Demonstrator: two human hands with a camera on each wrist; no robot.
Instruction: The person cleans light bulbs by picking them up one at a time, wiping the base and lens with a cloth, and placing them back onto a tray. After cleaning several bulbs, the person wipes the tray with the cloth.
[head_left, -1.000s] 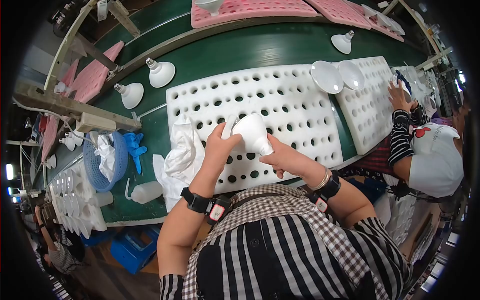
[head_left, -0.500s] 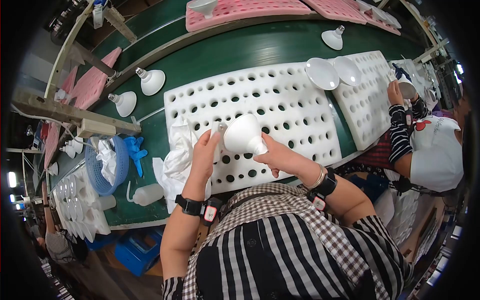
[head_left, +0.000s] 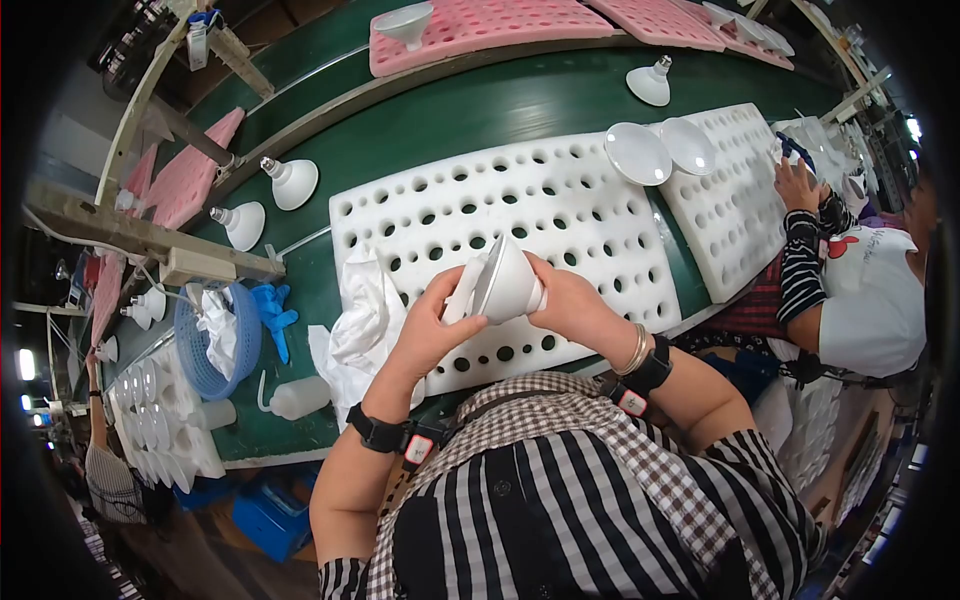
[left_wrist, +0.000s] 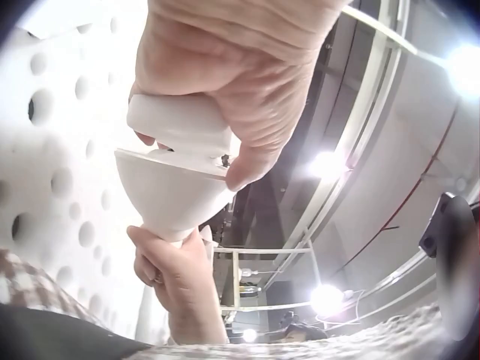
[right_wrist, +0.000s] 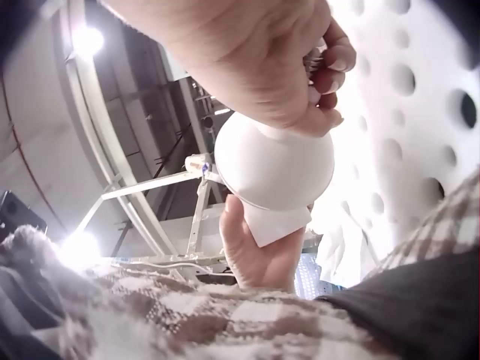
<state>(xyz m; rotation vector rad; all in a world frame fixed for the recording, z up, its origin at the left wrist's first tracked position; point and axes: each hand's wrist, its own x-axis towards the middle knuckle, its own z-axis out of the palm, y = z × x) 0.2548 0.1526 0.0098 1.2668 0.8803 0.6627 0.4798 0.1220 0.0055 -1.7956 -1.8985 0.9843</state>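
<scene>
A white reflector lamp bulb (head_left: pixel 515 285) is held tilted over the holed white foam board (head_left: pixel 560 210). My right hand (head_left: pixel 577 302) grips it by the narrow neck, and the metal screw base shows between the fingers in the right wrist view. In my left hand (head_left: pixel 432 325) is a white rounded block (left_wrist: pixel 180 120), close against the bulb's wide face. The left thumb touches the bulb's rim in the left wrist view. Most of the block's inner side is hidden.
White cloth (head_left: pixel 362 310) lies left of the foam board, beside a squeeze bottle (head_left: pixel 300 398) and a blue basket (head_left: pixel 250 345). Two bulbs (head_left: pixel 638 153) rest face up on the board's far right. Others lie on the green belt (head_left: pixel 480 120). Another person (head_left: pixel 868 290) works at right.
The left hand with the block moved away from the bulb half a second ago, and now is back against its face. The right hand has turned the bulb so its face points more left.
</scene>
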